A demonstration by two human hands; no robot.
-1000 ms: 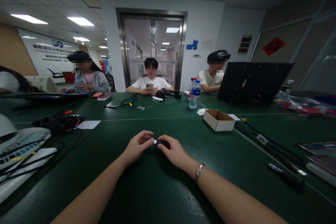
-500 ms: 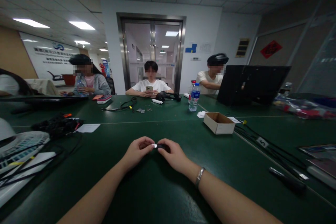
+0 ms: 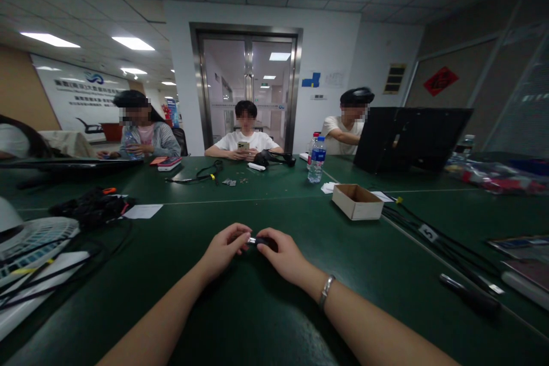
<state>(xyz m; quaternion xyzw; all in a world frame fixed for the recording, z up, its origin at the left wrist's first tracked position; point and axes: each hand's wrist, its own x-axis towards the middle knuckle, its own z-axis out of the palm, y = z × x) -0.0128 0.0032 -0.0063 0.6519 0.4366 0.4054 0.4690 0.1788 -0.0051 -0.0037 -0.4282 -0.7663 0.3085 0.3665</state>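
Close together over the green table, both hands hold one small black rod with a silver end point(image 3: 252, 241). Its kind is not clear at this size. My right hand point(image 3: 283, 251) is closed around the black part, which its fingers mostly cover. With thumb and fingertips, my left hand point(image 3: 225, 249) pinches at the silver end. The rod lies roughly level, pointing left. On my right wrist is a silver bracelet point(image 3: 326, 291).
An open cardboard box point(image 3: 357, 210) sits ahead to the right, near two bottles point(image 3: 316, 163). Black cables point(image 3: 446, 249) and a black-handled tool point(image 3: 472, 296) lie on the right. At left are a white fan point(image 3: 38, 234) and bundled black straps point(image 3: 92, 206). Several people sit opposite.
Hands and rod stay almost in place. The silver end sits slightly lower and further left between my left fingertips.
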